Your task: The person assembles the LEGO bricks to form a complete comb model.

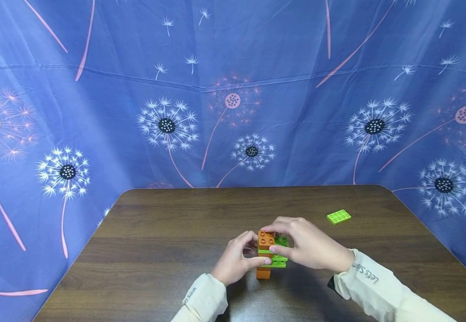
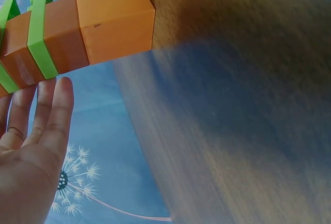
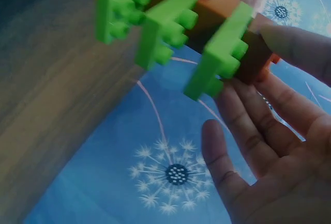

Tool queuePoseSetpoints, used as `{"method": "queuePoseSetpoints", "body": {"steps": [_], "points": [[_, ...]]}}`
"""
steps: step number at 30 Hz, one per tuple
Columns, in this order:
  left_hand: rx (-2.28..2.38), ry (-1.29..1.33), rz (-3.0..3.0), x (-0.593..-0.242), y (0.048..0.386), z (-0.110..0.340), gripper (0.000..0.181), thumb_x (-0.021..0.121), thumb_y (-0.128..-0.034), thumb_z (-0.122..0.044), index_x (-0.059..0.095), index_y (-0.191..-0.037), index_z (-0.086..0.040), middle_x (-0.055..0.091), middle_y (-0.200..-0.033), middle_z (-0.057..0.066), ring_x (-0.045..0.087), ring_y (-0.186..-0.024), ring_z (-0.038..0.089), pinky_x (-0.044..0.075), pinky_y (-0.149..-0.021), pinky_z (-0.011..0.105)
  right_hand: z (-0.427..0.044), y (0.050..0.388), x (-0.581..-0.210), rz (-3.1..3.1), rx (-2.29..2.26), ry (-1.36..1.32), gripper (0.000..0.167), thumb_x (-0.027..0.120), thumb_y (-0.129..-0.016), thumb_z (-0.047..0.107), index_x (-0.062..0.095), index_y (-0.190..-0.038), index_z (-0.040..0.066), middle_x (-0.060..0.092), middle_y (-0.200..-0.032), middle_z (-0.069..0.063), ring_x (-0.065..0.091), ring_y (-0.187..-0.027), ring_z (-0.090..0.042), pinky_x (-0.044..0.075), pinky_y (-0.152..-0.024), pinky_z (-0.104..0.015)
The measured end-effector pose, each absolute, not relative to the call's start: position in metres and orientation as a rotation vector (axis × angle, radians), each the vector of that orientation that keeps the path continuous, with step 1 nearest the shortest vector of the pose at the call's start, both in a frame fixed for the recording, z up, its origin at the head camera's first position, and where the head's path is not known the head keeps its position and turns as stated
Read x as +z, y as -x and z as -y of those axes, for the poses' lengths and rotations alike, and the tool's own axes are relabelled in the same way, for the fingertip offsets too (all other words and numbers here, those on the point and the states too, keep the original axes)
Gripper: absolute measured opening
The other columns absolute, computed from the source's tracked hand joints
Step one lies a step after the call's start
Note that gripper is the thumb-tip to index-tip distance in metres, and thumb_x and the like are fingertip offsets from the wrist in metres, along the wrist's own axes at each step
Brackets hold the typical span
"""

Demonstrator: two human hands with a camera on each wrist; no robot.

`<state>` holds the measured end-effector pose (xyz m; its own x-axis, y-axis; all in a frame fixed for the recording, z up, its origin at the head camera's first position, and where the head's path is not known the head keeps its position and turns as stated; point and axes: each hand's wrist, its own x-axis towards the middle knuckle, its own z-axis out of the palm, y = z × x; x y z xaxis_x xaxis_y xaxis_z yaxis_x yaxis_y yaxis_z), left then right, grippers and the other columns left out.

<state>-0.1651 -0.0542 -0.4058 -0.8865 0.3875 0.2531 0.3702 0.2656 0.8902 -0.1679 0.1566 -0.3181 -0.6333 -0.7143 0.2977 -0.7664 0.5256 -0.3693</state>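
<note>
A tower of orange toy building bricks [image 1: 263, 273] with green plates [image 1: 279, 264] between them stands upright on the table. In the right wrist view, three green plates [image 3: 214, 58] jut out to one side, studs showing. My left hand [image 1: 234, 259] holds the tower around its middle, thumb on the near side and fingers behind. Seen from the left wrist, the fingers [image 2: 59, 105] lie along the bricks' side. At the top, my right hand [image 1: 311, 243] pinches the uppermost orange brick [image 1: 266, 239] between thumb and fingers. That brick's lower edge is partly covered by the thumb.
One loose light-green plate [image 1: 339, 217] with studs lies at the back right of the brown wooden table [image 1: 168, 223]. A blue dandelion-print cloth [image 1: 216, 53] hangs behind the table and along its sides.
</note>
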Motion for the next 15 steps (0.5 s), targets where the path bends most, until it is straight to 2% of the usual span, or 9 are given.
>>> {"method": "queuePoseSetpoints", "body": {"steps": [3, 8, 10, 15], "points": [[1.74, -0.742, -2.486, -0.406, 0.165, 0.054, 0.028, 0.084, -0.0852, -0.014, 0.063, -0.103, -0.008, 0.064, -0.104, 0.0, 0.067, -0.095, 0.013, 0.057, -0.086, 0.03, -0.155, 0.168, -0.311, 2.706, 0.646, -1.264, 0.034, 0.078, -0.09, 0.018, 0.073, -0.122, 0.009, 0.069, -0.103, 0.006, 0.056, -0.075, -0.001, 0.05, -0.069, -0.029], [1.744, -0.735, -2.472, -0.405, 0.165, 0.054, 0.028, 0.083, -0.0856, -0.014, 0.063, -0.103, -0.009, 0.064, -0.104, -0.001, 0.066, -0.095, 0.012, 0.057, -0.086, 0.03, -0.152, 0.167, -0.302, 2.757, 0.537, -1.228, 0.035, 0.081, -0.088, 0.023, 0.075, -0.12, 0.012, 0.068, -0.098, 0.011, 0.061, -0.082, -0.006, 0.051, -0.073, -0.035], [1.744, -0.733, -2.472, -0.405, 0.165, 0.054, 0.028, 0.083, -0.0856, -0.014, 0.063, -0.103, -0.009, 0.064, -0.104, -0.001, 0.066, -0.096, 0.012, 0.057, -0.087, 0.03, -0.15, 0.167, -0.301, 2.763, 0.527, -1.222, 0.035, 0.081, -0.087, 0.022, 0.075, -0.12, 0.012, 0.067, -0.095, 0.012, 0.06, -0.08, -0.007, 0.05, -0.071, -0.035], [1.742, -0.744, -2.487, -0.406, 0.166, 0.054, 0.028, 0.084, -0.0849, -0.013, 0.062, -0.102, -0.008, 0.064, -0.103, 0.0, 0.066, -0.095, 0.012, 0.057, -0.086, 0.031, -0.146, 0.164, -0.298, 2.794, 0.49, -1.16, 0.035, 0.083, -0.084, 0.021, 0.077, -0.118, 0.012, 0.071, -0.095, 0.009, 0.064, -0.081, -0.011, 0.051, -0.071, -0.036]]}}
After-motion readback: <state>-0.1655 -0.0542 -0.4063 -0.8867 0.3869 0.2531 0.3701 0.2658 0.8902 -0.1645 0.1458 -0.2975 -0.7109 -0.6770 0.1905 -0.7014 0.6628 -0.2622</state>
